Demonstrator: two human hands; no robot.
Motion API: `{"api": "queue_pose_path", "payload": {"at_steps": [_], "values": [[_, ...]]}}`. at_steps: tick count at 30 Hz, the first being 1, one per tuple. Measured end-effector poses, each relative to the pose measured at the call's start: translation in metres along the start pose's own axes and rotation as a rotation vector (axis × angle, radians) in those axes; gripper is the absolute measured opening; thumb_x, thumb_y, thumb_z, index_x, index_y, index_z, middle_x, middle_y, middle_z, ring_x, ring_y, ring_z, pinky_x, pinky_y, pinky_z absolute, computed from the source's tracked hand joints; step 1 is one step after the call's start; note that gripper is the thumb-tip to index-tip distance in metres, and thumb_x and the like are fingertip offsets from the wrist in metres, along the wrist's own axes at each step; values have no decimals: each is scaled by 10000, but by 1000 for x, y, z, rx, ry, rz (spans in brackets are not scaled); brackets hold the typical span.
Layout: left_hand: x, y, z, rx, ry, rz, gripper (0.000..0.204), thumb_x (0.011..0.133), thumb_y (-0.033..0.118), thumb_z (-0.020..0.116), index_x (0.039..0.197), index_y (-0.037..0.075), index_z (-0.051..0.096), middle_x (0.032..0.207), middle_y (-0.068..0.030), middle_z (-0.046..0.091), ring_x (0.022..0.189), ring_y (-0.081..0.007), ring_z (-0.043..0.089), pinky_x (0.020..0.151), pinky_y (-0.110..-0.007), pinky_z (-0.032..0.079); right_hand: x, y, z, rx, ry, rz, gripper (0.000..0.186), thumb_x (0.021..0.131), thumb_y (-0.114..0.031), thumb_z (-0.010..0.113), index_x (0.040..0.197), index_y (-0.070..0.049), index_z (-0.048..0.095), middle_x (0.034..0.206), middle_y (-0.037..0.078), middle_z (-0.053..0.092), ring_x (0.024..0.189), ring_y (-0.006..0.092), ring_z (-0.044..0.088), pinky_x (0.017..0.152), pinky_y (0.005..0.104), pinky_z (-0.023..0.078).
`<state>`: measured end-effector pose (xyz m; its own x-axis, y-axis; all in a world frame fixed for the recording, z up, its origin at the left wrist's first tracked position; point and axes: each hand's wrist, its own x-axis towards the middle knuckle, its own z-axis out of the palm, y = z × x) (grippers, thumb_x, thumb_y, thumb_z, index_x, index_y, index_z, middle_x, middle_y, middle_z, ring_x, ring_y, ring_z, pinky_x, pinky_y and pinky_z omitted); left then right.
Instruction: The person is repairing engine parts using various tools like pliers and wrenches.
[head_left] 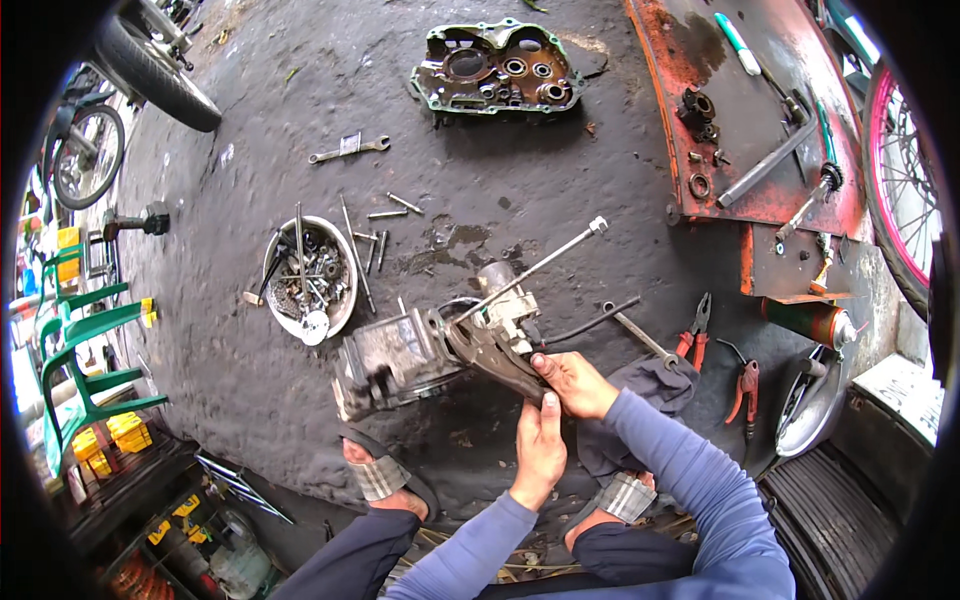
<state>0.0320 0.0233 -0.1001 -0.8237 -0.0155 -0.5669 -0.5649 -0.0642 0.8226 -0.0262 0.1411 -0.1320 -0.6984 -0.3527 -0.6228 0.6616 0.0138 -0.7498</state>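
Note:
On the floor in front of me lies an engine block [400, 350] with a finned, boxy cylinder end. A dark curved metal part [490, 360] runs across its right side, beside a silver housing [510, 312]. My right hand [575, 385] is closed on the near end of this curved part, thumb on top. Just below it, my left hand [540, 452] also grips that end, its thumb pointing up and most of its fingers hidden. A long thin metal rod [540, 268] with a squared tip slants up from the part. How the part joins the engine I cannot tell.
A bowl [347, 300] of small parts stands left of the engine. A crankcase half [497, 75] lies farther off. Right of my hands are a spanner [645, 337], a dark cloth [655, 388], red-handled pliers [697, 328] and an air blow gun [745, 385]. Loose bolts lie around.

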Motion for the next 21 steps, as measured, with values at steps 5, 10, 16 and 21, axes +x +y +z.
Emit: {"api": "queue_pose_path", "payload": {"at_steps": [5,10,16,21], "values": [[-21,48,-30,250,-116,-15,345,1092,267,432,1266,-5,552,854,9,580,734,-76,524,663,-259,456,-23,-5,32,97,2,-138,597,1048,-528,464,812,-8,640,601,4,562,545,70,513,485,282,441],[-39,84,-47,296,-225,-128,256,1079,226,476,1148,-10,546,728,-50,610,628,-125,597,587,-307,499,-63,-50,64,324,137,50,618,1039,-558,438,811,-10,608,529,15,531,393,98,503,368,276,408],[-2,134,-67,438,-525,-521,330,1080,265,485,899,-3,552,654,-47,601,555,-105,583,499,-316,501,-70,-27,95,905,114,54,531,1063,-520,406,1024,-18,576,765,76,634,574,162,629,487,314,536],[33,180,-67,1150,-1051,-296,454,1020,366,567,777,-18,569,553,-150,623,438,-290,618,523,-437,532,-79,-5,130,1234,194,143,422,1063,-465,468,1169,-80,606,961,24,669,903,151,657,800,325,535]]}}
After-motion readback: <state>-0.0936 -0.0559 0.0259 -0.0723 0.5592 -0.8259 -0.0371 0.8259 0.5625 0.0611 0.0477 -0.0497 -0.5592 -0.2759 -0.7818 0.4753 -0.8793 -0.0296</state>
